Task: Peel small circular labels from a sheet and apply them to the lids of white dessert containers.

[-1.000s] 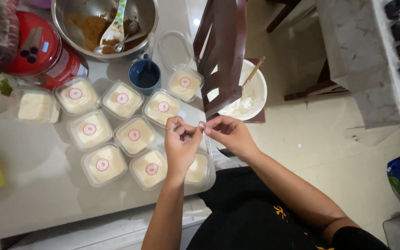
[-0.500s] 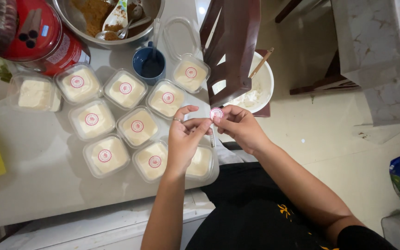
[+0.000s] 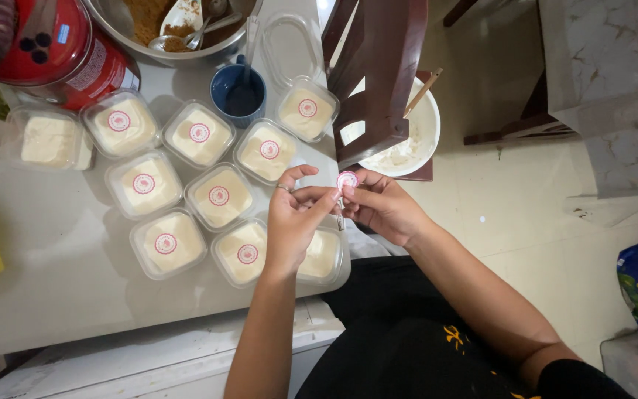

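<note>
My left hand and my right hand meet above the table's near right corner, fingertips pinched on a small round sticker, white with a red ring. Below them sits a clear lidded tub of cream-coloured filling, its lid partly hidden by my left hand. Several like tubs lie in rows to the left, each with a round red sticker on its lid. One tub at the far left has no sticker that I can see.
A red tin, a steel bowl with spoons, a blue mug and an empty clear lid stand at the table's far side. A dark wooden chair holds a white bowl with a stick.
The view has shifted down a little. My hands have peeled the round sticker free; it now stands up between my fingertips.
</note>
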